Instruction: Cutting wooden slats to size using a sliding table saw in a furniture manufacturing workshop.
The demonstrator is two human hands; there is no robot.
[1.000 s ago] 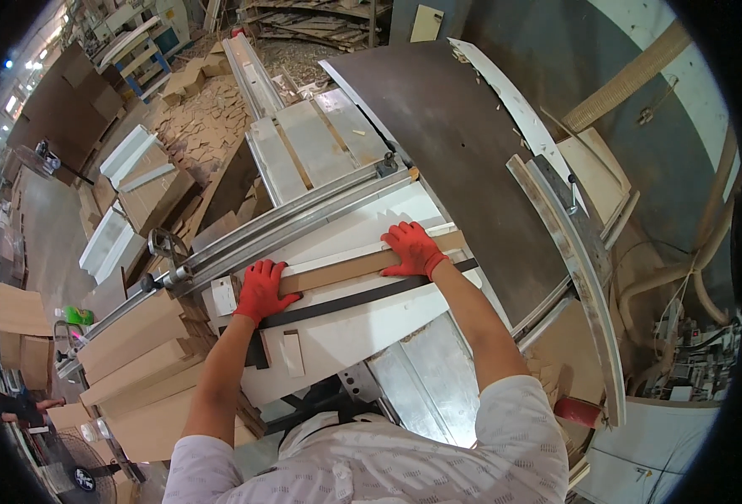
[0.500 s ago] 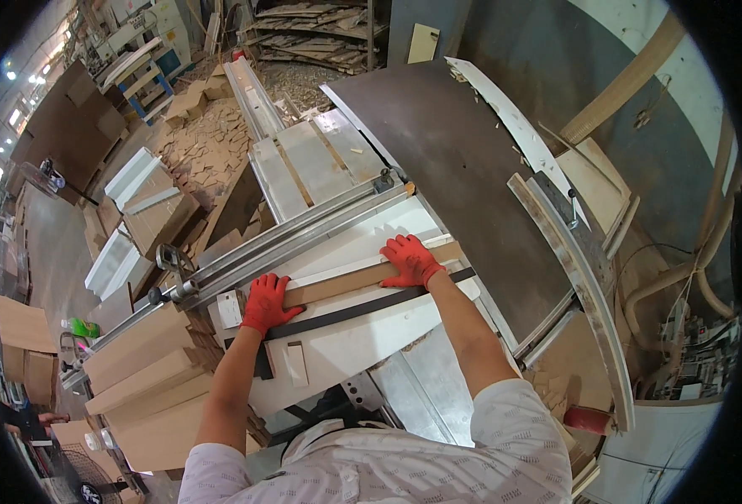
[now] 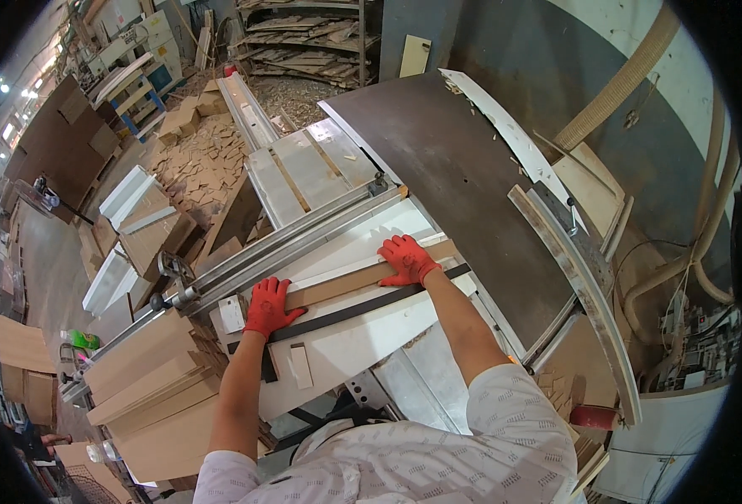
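Note:
A narrow brown board strip (image 3: 339, 287) lies across a white panel (image 3: 358, 340) on the sliding table of a saw. My left hand (image 3: 271, 309), in a red glove, rests on the strip's left end, fingers extended and thumb out to the side. Near the strip's right end, my right hand (image 3: 407, 261), gloved the same way, presses down with its fingers spread. A black bar (image 3: 354, 312) runs just on the near side of the strip. Beside my left hand stands a small white block (image 3: 232, 313), and a small pale wood piece (image 3: 301, 366) lies closer to me.
Beyond the panel runs a long metal fence (image 3: 295, 231) with clamps. To the right is the wide dark saw table (image 3: 463, 185), bordered by a curved rail (image 3: 577, 294). Stacked brown boards (image 3: 157, 378) stand at left; offcuts (image 3: 207, 155) cover the floor farther back.
The whole view has shifted slightly. Both hands keep their places on the brown strip.

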